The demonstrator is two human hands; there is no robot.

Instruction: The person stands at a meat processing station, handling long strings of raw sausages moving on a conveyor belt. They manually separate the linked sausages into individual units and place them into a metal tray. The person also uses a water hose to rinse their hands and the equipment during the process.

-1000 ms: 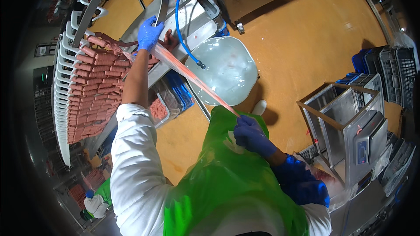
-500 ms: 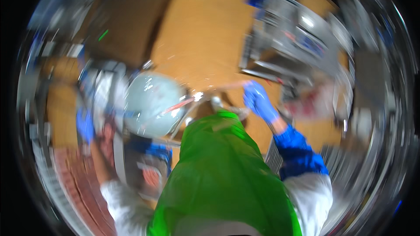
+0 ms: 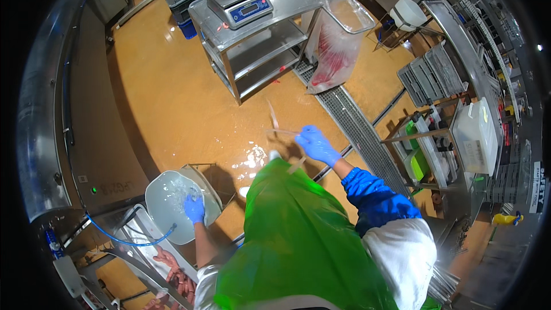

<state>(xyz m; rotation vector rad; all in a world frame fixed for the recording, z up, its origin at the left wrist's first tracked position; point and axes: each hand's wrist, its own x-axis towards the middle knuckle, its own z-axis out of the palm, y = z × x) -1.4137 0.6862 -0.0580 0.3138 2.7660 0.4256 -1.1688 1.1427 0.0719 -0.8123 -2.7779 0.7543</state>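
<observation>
And the right hand (image 3: 315,144) is clenched on a limp, pale strip (image 3: 274,117), its length reaching leftward and bending away over the wet floor (image 3: 218,109) — this hand the nearer — while the left hand (image 3: 194,210), grip impossible to tell, dips into the water tub (image 3: 156,212).

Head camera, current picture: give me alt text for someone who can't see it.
A person's gloved left hand dips into a pale tub of water while the gloved right hand holds a thin, pale strip beside a green apron. Beyond, a scale sits on a metal cart.
</observation>
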